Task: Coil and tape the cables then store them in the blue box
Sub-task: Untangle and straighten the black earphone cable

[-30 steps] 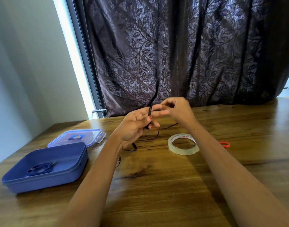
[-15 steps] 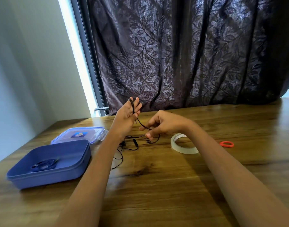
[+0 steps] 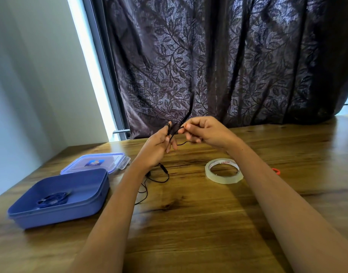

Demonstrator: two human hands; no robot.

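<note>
Reaching forward from the near edge, two bare forearms stretch over a wooden table (image 3: pixel 188 233) toward its far side. At the near left sits an open blue box (image 3: pixel 60 215), and a coiled blue cable (image 3: pixel 52 199) lies flat on its floor. Just beyond the box, touching its far edge, rests a clear lid (image 3: pixel 110 161) with blue trim and a small label.

A thin black cable (image 3: pixel 164 168) trails in loose loops on the table beneath the left wrist, then rises to the hands. To the right of it, between the two arms, a roll of clear tape (image 3: pixel 224 179) lies flat. A small red ring (image 3: pixel 276 170) peeks out just past the right forearm.

Farther back, both hands are raised above the table, close together. The left hand (image 3: pixel 157 146) holds the cable, which seems to be wound round its upright fingertips, though motion blur makes the turns hard to count. The right hand (image 3: pixel 208 132) pinches the same cable between thumb and forefinger, its other fingers curled in.

Behind the table hangs a dark, leaf-patterned curtain (image 3: pixel 228 66). To its left are a bright strip of window (image 3: pixel 86 56) and a pale wall (image 3: pixel 31 85).
</note>
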